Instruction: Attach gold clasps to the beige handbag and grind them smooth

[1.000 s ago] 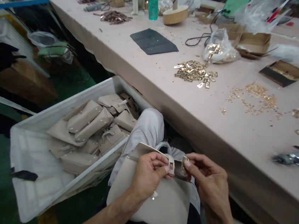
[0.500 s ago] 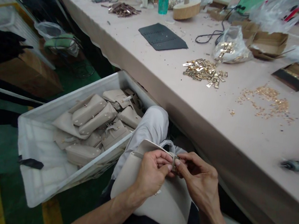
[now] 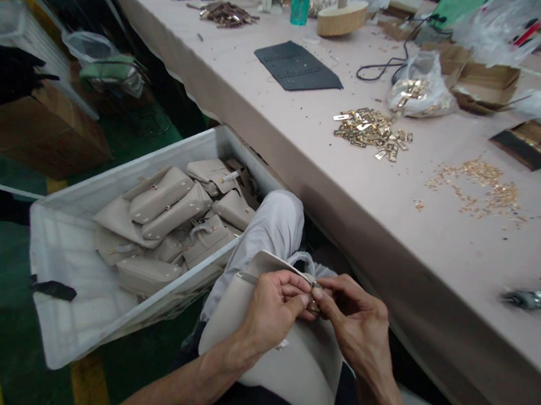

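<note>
A beige handbag (image 3: 296, 373) lies across my lap, its flap raised toward my knee. My left hand (image 3: 275, 306) is closed on the edge of the flap, fingers behind and thumb in front. Pinched in my right hand (image 3: 353, 311) is a small gold metal clasp plate (image 3: 315, 296), held against the strip of the flap between both hands. Fingertips of the two hands almost meet there and partly hide the plate. Behind it a wrapped carry handle (image 3: 301, 257) stands up from the bag.
On my left a white plastic crate (image 3: 92, 338) holds several beige bags (image 3: 162, 197). The covered table (image 3: 370, 219) bears a pile of gold plates (image 3: 372, 132), scattered small screws (image 3: 482, 186), a power screwdriver (image 3: 535, 299), a dark sheet (image 3: 297, 67) and open boxes (image 3: 486, 83).
The gold plate has turned slightly between my fingers and shows more of its face. Both hands stay at the flap; the whole view has shifted a little.
</note>
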Motion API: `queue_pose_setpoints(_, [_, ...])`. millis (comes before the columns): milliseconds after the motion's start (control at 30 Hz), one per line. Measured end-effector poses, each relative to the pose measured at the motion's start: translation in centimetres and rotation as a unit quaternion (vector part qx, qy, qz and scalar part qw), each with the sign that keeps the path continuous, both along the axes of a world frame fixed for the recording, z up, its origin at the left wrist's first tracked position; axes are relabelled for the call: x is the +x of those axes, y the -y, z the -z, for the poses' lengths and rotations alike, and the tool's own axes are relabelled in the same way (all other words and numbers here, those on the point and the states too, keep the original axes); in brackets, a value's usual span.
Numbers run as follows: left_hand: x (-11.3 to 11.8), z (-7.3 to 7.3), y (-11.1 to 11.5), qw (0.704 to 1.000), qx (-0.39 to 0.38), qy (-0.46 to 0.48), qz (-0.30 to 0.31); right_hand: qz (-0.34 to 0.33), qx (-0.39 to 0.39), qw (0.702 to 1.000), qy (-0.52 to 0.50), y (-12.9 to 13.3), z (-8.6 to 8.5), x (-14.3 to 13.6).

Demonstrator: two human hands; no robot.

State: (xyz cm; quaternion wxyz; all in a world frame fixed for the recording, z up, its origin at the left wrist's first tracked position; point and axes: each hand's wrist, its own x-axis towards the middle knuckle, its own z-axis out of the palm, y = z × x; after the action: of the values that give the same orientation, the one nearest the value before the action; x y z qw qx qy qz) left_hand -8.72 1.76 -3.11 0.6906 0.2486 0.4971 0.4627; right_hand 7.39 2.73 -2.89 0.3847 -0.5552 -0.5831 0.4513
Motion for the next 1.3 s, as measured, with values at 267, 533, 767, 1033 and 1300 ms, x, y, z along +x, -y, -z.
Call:
queue_pose_setpoints(267, [0.1, -0.5, 0.4, 1.0, 0.014, -0.003, -0.026, 0.002, -0.013, 1.0, -0.013, 0.4, 0.3, 0.0])
queue_pose_setpoints(533, [0.4, 0.0, 0.3, 0.999, 0.014, -0.017, -0.032, -0.007, 0.173, 0.984, 0.043, 1.0, -0.2, -0.8])
queue_pose_setpoints(767, [0.4, -0.3, 0.0, 0.998, 0.007, -0.01, -0.053, -0.127, 0.249, 0.952, 0.125, 1.7, -0.1, 0.5])
queue_pose_setpoints(1033, [0.6, -0.7, -0.7, 0.997, 0.009, 0.012, -0.079, -0.093, 0.337, 0.921, 0.172, 2.1, 1.6, 0.7])
queue_pose_setpoints(1300, [0.6, -1.8, -1.1, 0.997, -0.051, 0.008, -0.052, -0.102, 0.306, 0.942, 0.095, 1.5, 0.4, 0.8])
